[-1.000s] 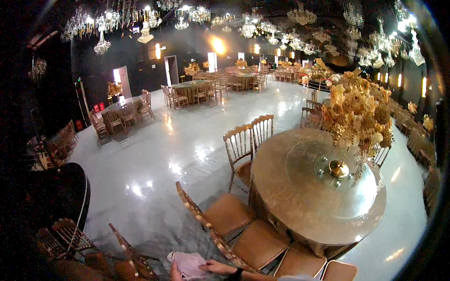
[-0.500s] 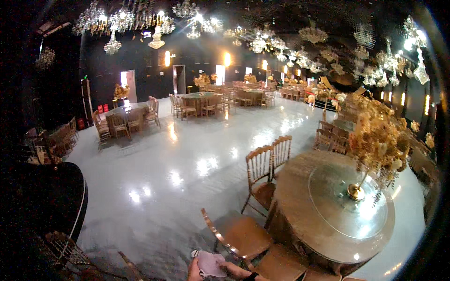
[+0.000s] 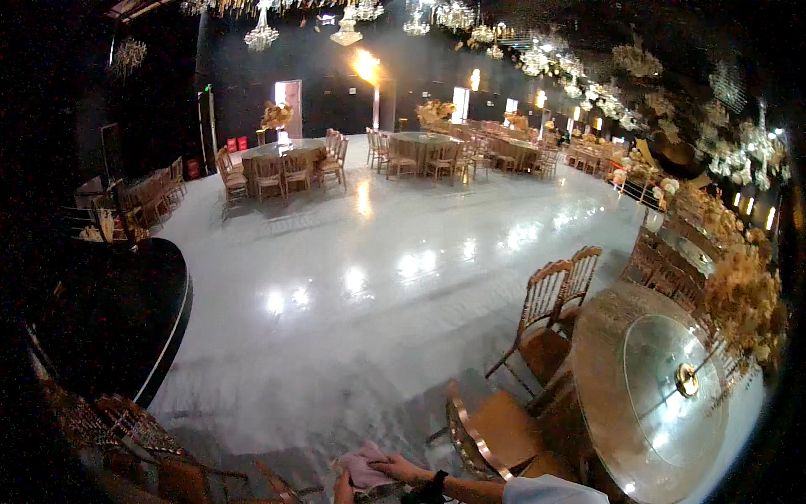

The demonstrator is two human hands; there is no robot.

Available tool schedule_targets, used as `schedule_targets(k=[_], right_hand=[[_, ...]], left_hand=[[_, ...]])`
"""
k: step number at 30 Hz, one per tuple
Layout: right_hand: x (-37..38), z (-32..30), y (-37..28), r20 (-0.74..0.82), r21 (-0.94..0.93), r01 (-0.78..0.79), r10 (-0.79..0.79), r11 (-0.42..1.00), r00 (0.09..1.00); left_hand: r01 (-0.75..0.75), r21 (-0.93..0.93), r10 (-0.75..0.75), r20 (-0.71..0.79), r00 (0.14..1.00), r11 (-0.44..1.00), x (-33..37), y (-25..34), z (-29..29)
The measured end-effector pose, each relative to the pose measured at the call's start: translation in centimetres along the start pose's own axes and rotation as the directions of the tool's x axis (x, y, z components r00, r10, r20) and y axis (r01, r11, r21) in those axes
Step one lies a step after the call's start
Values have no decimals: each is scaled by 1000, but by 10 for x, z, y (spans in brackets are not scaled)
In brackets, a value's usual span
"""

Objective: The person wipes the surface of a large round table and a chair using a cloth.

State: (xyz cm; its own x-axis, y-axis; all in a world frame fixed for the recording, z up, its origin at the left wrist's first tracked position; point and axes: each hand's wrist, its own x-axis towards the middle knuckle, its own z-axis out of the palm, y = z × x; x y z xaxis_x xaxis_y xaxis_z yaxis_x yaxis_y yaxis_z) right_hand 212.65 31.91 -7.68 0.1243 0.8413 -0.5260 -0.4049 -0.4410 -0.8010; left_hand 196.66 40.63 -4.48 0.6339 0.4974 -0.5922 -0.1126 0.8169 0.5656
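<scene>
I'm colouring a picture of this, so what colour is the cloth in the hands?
The cloth is pale pink, seen best in the head view.

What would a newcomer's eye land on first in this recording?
Probably the bright crystal chandeliers hanging across the top, then the bushy golden-brown flower arrangement on the round brown table at the right. The glossy pale-grey floor, dotted with bright reflections, fills the middle. Smaller, at the bottom centre, is a pale pink cloth held in the person's left hand and right hand.
</scene>
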Motion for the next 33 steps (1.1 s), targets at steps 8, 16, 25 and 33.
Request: schedule_targets(k=[8,16,25,33], right_hand=[[165,-32,-10,204,-249,244,-195,937,959],[167,-78,-119,366,371,382,-511,847,778],[132,-177,-171,-289,195,276,-214,941,933],[225,-284,-115,-390,21,219,-194,975,900]], left_hand=[[-61,92,67,-59,996,994,90,64,30],[-25,236,45,-83,996,971,186,124,97],[99,536,-130,21,991,838,293,153,154],[-595,787,-116,614,781,162,470,170,187]])
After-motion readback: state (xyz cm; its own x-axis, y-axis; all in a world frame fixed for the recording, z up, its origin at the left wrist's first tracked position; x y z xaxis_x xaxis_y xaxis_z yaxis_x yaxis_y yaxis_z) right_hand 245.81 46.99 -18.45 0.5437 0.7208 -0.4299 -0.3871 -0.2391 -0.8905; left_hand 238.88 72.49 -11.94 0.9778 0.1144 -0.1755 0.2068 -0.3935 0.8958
